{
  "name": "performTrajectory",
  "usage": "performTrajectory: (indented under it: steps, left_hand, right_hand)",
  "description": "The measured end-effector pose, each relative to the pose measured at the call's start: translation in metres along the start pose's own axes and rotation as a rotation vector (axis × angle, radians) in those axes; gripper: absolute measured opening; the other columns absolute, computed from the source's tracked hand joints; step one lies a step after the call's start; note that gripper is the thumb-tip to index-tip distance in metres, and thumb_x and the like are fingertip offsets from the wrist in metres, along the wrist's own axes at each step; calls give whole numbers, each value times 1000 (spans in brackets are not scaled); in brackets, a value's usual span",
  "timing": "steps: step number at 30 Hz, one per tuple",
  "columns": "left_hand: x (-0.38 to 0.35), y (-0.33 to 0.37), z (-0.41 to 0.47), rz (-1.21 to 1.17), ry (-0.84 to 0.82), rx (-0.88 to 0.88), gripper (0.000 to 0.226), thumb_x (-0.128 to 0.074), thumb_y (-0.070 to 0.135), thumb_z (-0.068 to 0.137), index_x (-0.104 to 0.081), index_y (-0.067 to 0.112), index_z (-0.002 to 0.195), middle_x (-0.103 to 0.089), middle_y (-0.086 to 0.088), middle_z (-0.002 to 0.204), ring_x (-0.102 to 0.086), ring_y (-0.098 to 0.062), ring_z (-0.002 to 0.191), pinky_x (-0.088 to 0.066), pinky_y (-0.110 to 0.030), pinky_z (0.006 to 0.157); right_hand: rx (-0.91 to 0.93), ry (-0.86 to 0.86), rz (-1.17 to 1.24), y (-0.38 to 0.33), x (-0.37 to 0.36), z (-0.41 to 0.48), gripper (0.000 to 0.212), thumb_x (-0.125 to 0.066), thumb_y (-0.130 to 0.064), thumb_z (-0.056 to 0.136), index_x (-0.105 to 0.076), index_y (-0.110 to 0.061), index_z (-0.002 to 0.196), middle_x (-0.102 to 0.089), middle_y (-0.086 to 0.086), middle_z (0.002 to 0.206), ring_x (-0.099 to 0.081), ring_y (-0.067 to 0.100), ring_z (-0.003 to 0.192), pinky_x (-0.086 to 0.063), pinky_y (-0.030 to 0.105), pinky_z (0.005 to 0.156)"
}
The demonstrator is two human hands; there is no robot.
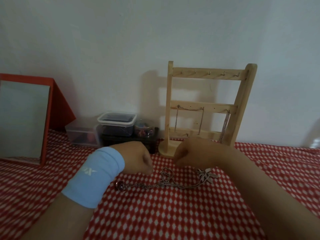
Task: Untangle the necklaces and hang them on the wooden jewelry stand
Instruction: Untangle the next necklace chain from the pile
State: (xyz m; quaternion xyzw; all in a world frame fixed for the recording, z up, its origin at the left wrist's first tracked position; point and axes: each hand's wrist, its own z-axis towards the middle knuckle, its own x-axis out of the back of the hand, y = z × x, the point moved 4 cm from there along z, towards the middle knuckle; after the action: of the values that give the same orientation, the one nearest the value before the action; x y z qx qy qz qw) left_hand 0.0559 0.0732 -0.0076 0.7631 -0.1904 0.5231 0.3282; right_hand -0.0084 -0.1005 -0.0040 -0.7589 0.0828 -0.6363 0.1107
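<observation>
Tangled silver necklaces [165,181] lie on the red checked cloth, with a round dark pendant [121,186] at the left end and a leaf-shaped pendant [207,175] at the right. My left hand [138,157], which wears a blue wristband, hovers just behind the tangle's left side with its fingers curled. My right hand [194,151] is curled too, behind the leaf pendant. No chain shows in either fist. The wooden jewelry stand [207,75] rises behind my right hand. One chain [189,118] is draped over its middle bar and another chain [225,127] hangs at the right.
A red-framed mirror [24,118] leans at the far left. Clear plastic boxes [83,135] and a lidded container [116,122] on a dark box sit against the white wall, left of the stand. The red checked cloth [164,213] covers the whole surface.
</observation>
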Motion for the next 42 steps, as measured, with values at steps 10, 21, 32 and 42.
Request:
performTrajectory:
  steps: [10, 21, 32, 42]
  left_hand:
    - [-33, 14, 12, 43, 23, 43, 37, -65, 52, 84, -68, 21, 103, -66, 5, 101, -63, -13, 94, -53, -31, 87]
    - [-27, -11, 17, 75, 146, 199, 22, -51, 31, 92, -61, 15, 83, -64, -2, 94, -64, -20, 92, -53, -32, 83]
    - [-40, 26, -1, 115, 221, -133, 22, -62, 27, 91, -69, 26, 111, -59, 3, 115, -55, -16, 106, -47, -29, 95]
    - [-46, 32, 0, -2, 280, -161, 20, -67, 29, 88, -71, 28, 107, -57, 12, 104, -53, -4, 92, -42, -17, 86]
  right_hand:
    - [0, 181, 15, -3, -35, 20, 21, -66, -39, 95, -76, -21, 100, -73, -5, 96, -65, 10, 84, -57, 30, 79]
    - [-41, 24, 219, 6, -21, 8, 28, -56, -40, 102, -70, -26, 122, -70, -10, 111, -63, 2, 92, -45, 14, 73]
    - [-8, -111, 55, -5, -27, -8, 23, -70, -40, 91, -75, -31, 112, -68, -17, 108, -61, 4, 101, -46, 24, 91]
    - [-224, -54, -214, 39, -31, -55, 25, -54, -34, 102, -66, -12, 98, -60, 0, 90, -59, 23, 91, -45, 31, 77]
